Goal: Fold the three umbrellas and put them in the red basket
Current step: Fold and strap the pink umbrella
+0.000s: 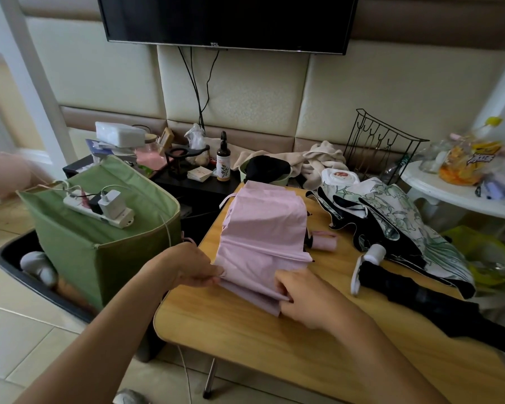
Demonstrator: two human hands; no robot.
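Surface [245, 339]: a wooden top carrying three umbrellas, with a green fabric box [99, 243] just beside its left edge.
Floral umbrella [397, 217]: collapsed but loose, white and green with black lining, sprawled over the right side.
Pink umbrella [263, 228]: canopy laid flat in pleats on the left half of the surface, its pink sleeve [324, 242] just beside it.
Black umbrella [426, 298]: lies near the right edge, white handle pointing inward.
Left hand [187, 266]: pinches the pink canopy's near left corner.
Right hand [306, 298]: fingers curled round the folded near edge.
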